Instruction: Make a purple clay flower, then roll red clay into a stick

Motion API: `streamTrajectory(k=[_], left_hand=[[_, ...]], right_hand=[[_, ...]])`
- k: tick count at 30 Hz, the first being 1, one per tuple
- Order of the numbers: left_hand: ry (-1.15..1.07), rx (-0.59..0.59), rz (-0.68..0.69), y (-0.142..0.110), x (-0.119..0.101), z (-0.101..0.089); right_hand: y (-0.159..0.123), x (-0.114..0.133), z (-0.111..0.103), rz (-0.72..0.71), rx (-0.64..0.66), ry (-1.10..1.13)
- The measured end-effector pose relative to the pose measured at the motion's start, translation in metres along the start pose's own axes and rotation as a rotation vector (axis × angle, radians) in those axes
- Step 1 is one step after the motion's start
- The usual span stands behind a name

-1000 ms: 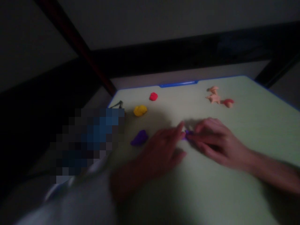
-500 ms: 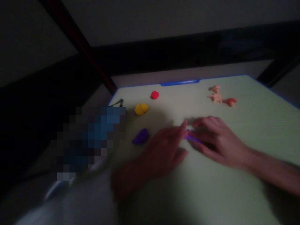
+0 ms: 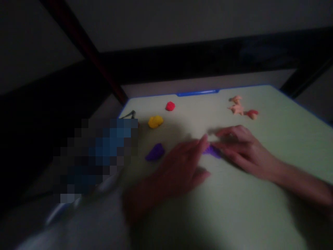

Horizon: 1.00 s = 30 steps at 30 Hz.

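Note:
A flattened piece of purple modelling clay (image 3: 213, 151) lies on the pale board (image 3: 234, 208) between my two hands. My left hand (image 3: 179, 163) reaches over from the left with its fingers stretched and its thumb apart. Its fingertips meet the left end of the clay and partly hide it. On the other side, my right hand (image 3: 243, 149) has a finger and the thumb at the right end of this piece, while another finger is raised off it. A second purple clay lump (image 3: 155, 152) rests just left of my left hand.
Behind it are a yellow clay lump (image 3: 155, 121) and a small red one (image 3: 170, 106). Peach clay shapes (image 3: 236, 109) and a red-topped one (image 3: 252, 114) lie at the back right. A blue handle (image 3: 197, 93) lines the far edge. A blurred-out blue area (image 3: 111, 142) fills the left.
My right hand has shifted slightly, and more of the purple clay's face shows between the hands. My left hand stays nearly in place. The view has moved a little.

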<state>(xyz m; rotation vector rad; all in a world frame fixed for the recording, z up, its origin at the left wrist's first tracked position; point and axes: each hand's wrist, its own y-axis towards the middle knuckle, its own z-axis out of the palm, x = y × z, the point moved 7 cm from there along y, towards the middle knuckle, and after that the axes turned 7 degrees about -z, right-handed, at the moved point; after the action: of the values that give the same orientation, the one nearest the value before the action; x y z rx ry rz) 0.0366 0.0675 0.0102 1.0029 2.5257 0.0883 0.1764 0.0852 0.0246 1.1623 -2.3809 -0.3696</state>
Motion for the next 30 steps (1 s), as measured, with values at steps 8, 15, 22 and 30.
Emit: streamTrajectory(k=[8,15,22,30], left_hand=[[0.063,0.080,-0.006,0.005,-0.004,0.003],[-0.014,0.048,-0.016,0.003,-0.001,0.004],[-0.097,0.060,0.041,0.001,-0.004,0.002],[-0.096,0.075,0.062,0.003,-0.003,0.006]], right_hand=[[0.005,0.015,0.006,-0.169,0.060,-0.293],[0.002,0.009,0.000,-0.066,-0.030,-0.082],[-0.009,-0.038,-0.008,0.347,-0.346,0.512],[0.000,-0.020,-0.003,0.196,-0.145,0.371]])
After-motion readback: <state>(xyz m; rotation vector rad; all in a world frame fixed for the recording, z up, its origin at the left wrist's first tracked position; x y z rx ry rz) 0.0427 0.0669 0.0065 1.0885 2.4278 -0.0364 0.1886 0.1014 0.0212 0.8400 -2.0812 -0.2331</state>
